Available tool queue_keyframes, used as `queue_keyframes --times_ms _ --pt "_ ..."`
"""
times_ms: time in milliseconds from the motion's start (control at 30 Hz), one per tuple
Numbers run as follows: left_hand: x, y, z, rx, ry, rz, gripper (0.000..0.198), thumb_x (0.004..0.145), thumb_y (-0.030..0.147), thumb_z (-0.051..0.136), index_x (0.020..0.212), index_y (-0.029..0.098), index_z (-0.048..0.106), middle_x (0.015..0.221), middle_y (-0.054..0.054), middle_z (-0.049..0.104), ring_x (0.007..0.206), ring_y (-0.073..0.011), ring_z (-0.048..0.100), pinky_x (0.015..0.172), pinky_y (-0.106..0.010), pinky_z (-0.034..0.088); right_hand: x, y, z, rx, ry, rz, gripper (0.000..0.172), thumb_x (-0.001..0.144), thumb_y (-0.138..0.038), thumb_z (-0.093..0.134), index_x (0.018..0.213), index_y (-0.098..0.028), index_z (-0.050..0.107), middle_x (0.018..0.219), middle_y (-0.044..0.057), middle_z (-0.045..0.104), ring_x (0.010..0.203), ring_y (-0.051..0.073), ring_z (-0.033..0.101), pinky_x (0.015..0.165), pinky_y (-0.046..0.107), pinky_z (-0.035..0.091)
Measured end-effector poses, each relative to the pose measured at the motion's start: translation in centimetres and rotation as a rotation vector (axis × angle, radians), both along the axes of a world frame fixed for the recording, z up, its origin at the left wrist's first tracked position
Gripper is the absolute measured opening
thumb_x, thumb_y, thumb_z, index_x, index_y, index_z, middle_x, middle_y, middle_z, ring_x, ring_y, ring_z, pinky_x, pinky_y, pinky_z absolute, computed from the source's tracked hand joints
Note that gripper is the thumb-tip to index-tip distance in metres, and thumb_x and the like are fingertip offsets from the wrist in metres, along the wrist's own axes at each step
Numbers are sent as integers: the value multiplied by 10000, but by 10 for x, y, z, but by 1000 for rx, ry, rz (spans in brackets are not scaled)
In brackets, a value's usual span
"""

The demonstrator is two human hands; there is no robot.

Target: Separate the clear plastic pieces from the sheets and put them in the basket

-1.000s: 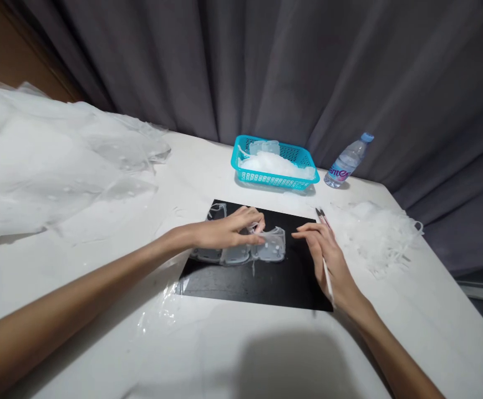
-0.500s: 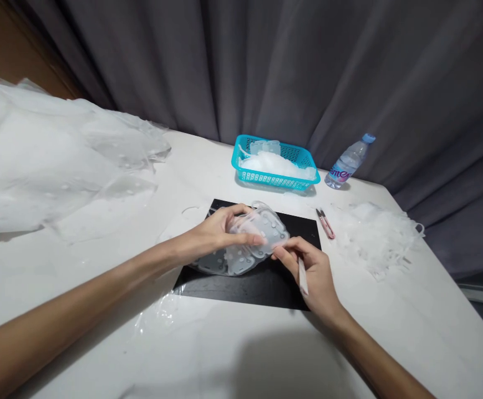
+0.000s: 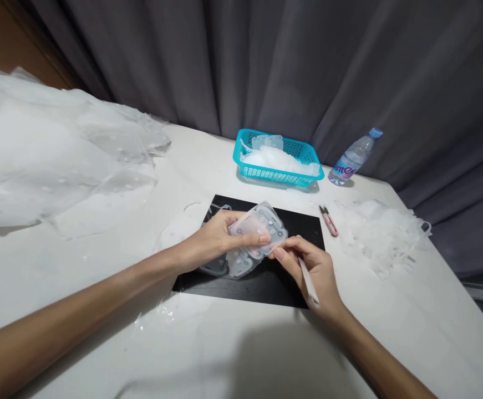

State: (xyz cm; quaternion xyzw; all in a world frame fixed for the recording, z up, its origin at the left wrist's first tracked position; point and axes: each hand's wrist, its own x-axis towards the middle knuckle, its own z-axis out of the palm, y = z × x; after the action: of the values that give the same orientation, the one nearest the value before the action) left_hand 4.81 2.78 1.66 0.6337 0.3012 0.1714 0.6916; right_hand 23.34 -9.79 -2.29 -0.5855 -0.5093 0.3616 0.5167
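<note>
My left hand point(image 3: 220, 235) is closed on a clear plastic sheet point(image 3: 262, 226) with small round buttons, lifting one end off the black mat point(image 3: 274, 280). The rest of that sheet point(image 3: 233, 265) droops onto the mat. My right hand point(image 3: 308, 266) is closed around a thin white stick-like tool point(image 3: 309, 280), and its fingertips touch the lower edge of the lifted sheet.
A turquoise basket point(image 3: 276, 173) with white plastic pieces stands behind the mat. A water bottle point(image 3: 353, 158) lies to its right. Pink thread snips point(image 3: 329, 220) lie beside the mat. White trimmings point(image 3: 382, 233) are heaped at right, and a large plastic pile point(image 3: 50, 149) at left.
My left hand lifted the sheet off the mat and turned it up. My right hand moved left from beside the snips to the sheet's edge, still with the white tool.
</note>
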Motion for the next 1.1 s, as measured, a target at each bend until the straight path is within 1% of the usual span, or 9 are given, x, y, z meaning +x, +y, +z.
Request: queue_keyframes --times_ms 133,333,500,633,733,867,967,1033,1100 --pt "0 -2 -2 79 4 -8 301 794 425 882 856 155 766 768 0 725 662 -114 618 609 -189 475 -4 -1 1 25 -24 -20 187 951 -386 706 888 -212 729 787 -1 623 698 137 532 681 273 437" --pt "-1 -9 -2 207 17 -50 326 837 451 830 815 139 736 669 28 567 603 -103 470 536 -205 354 -8 -1 2 66 -179 -90 148 940 -322 672 835 -221 646 737 -28 487 683 141 511 636 265 423" --pt "2 -8 -7 161 -29 -93 307 873 439 800 824 149 710 662 42 511 589 -92 421 531 -203 323 -9 4 0 58 -172 -105 142 902 -293 676 798 -224 608 722 -37 472 658 137 489 597 259 401" --pt "3 -2 -8 141 2 -76 347 859 473 810 817 151 688 643 47 509 552 -82 418 492 -191 304 -3 5 3 24 -55 -4 188 936 -370 693 832 -221 647 703 -41 519 631 127 484 599 258 403" --pt "2 3 -5 127 37 -12 371 852 505 817 853 148 714 715 4 635 604 -110 550 529 -196 415 3 3 9 45 -87 4 327 1029 -494 577 915 -228 731 784 7 641 745 166 579 705 290 473" --pt "0 5 -5 19 47 -14 390 870 531 805 950 155 738 916 -77 782 743 -178 717 619 -236 545 16 -4 17 123 -54 -122 665 1084 -663 254 1012 -250 770 1009 66 735 983 222 661 905 359 522" --pt "-1 4 -8 18 30 -4 392 873 538 801 965 164 729 937 -84 805 767 -198 747 621 -243 570 25 -8 22 61 118 -97 832 1034 -764 116 999 -233 755 876 63 746 738 195 698 769 355 573" --pt "-1 3 -10 74 38 25 391 878 542 793 938 161 727 886 -70 802 728 -186 733 593 -228 546 26 -8 24 -16 179 -57 696 1028 -763 308 971 -218 738 748 41 738 606 174 691 695 339 596" --pt "-1 1 -11 136 37 57 378 884 530 792 899 158 723 823 -45 785 671 -155 694 561 -205 502 22 -8 25 -76 189 -46 437 964 -642 643 956 -212 722 746 31 764 655 186 748 719 330 634"
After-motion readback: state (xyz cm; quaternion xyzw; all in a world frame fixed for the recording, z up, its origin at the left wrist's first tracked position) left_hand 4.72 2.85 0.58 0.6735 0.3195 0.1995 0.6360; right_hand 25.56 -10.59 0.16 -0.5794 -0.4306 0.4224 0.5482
